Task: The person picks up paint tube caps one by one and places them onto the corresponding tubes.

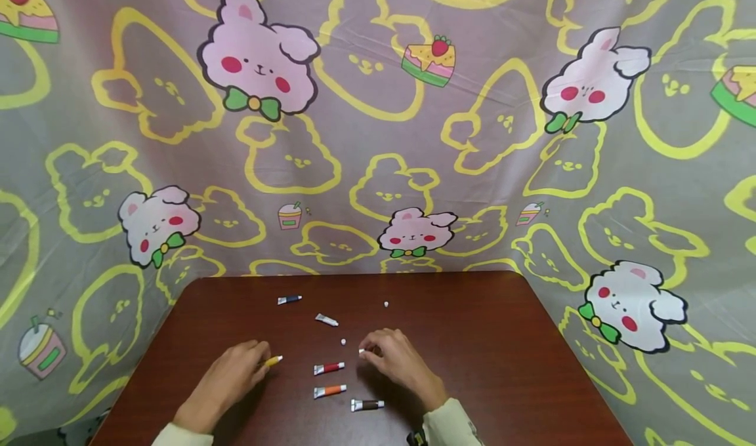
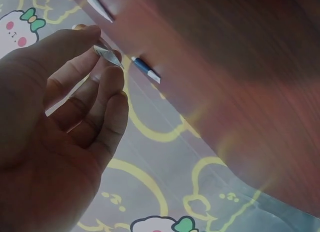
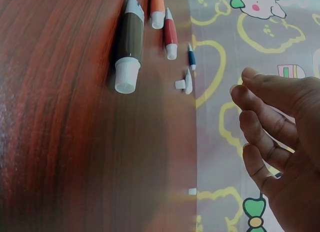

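Note:
My left hand [image 1: 227,375] pinches a small yellow paint tube [image 1: 272,362], its white end pointing right. In the left wrist view the crimped silver end [image 2: 111,56] sticks out between thumb and fingers. Across the table my right hand [image 1: 394,357] pinches a small white cap [image 1: 361,351] between thumb and fingertips. That cap is hidden in the right wrist view. Between the hands lie a red tube [image 1: 329,368] and an orange tube [image 1: 331,391]. A dark brown tube [image 1: 367,405] lies nearer the front, with a white cap on it.
Farther back on the wooden table [image 1: 472,341] are a dark blue tube [image 1: 289,300] and a white tube [image 1: 327,320]. One loose white cap [image 1: 343,342] lies near the right fingertips, another [image 1: 386,304] farther back. A patterned cloth [image 1: 354,138] hangs around the table.

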`<state>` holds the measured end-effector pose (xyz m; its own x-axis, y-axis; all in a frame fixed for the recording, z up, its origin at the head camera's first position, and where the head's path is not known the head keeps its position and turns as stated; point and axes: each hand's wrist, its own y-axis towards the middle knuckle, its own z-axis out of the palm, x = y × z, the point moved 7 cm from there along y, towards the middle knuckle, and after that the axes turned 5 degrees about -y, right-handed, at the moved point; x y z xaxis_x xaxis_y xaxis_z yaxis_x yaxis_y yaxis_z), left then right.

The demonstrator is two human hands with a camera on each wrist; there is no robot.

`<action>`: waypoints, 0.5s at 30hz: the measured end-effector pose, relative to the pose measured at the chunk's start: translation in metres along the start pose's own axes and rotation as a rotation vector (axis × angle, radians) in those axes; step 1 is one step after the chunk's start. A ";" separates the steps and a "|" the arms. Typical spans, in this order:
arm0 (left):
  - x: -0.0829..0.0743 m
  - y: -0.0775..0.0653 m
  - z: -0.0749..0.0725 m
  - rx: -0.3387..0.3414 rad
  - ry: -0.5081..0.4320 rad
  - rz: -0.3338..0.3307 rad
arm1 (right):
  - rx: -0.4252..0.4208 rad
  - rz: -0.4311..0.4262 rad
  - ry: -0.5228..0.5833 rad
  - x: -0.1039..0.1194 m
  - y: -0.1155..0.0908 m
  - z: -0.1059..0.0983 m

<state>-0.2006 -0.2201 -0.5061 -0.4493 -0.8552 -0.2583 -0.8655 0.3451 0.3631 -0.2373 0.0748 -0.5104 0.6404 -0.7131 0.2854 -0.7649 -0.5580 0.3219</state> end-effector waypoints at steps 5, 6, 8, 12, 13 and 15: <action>-0.007 0.005 -0.002 0.001 -0.010 0.008 | -0.002 0.004 -0.007 0.000 0.002 0.001; -0.009 0.006 -0.002 0.006 -0.014 0.006 | -0.002 0.004 -0.007 0.000 0.002 0.001; -0.011 0.008 -0.002 0.012 -0.021 0.002 | -0.002 0.003 -0.007 0.000 0.002 0.002; -0.015 0.010 0.000 0.015 -0.018 0.007 | 0.003 0.011 0.005 0.001 0.003 0.003; -0.016 0.010 0.000 0.013 -0.017 0.010 | 0.004 0.013 0.010 0.001 0.003 0.003; -0.019 0.011 0.001 0.009 -0.013 0.022 | 0.002 0.016 0.012 0.002 0.003 0.004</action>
<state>-0.2017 -0.1996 -0.4976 -0.4711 -0.8423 -0.2619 -0.8574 0.3675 0.3604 -0.2391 0.0702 -0.5120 0.6291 -0.7165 0.3013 -0.7749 -0.5477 0.3154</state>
